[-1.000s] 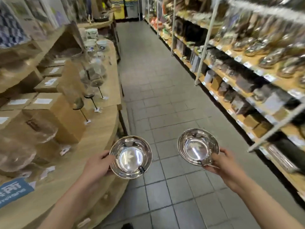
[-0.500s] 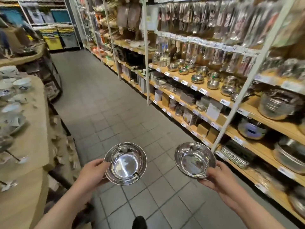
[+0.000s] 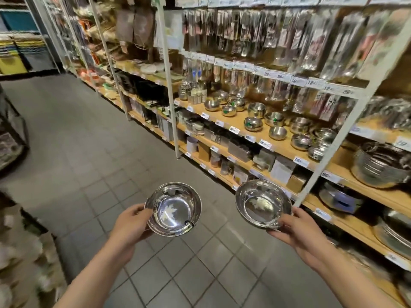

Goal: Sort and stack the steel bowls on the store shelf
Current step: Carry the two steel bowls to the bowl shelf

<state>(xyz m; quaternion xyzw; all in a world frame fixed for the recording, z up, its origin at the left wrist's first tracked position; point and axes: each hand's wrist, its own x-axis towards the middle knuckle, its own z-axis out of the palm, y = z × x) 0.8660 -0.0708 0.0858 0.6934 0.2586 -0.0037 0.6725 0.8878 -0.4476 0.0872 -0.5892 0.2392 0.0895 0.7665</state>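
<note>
1. Two steel bowls are in the air over the tiled aisle: the left hand (image 3: 131, 225) pinches the left bowl (image 3: 174, 210) by its rim, the right hand (image 3: 298, 232) the right bowl (image 3: 263, 203).
2. Neither is shelved; sorting remains, judging by the loose shelf bowls (image 3: 253, 123).
3. The store shelf (image 3: 287, 150) has bare wood along its front edge; a white upright (image 3: 347, 130) stands close.

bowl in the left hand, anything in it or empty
Empty. The steel bowl that the left hand grips by the rim faces mouth-up, and its shiny inside shows only reflections; a small tag sits at its near rim.
</note>
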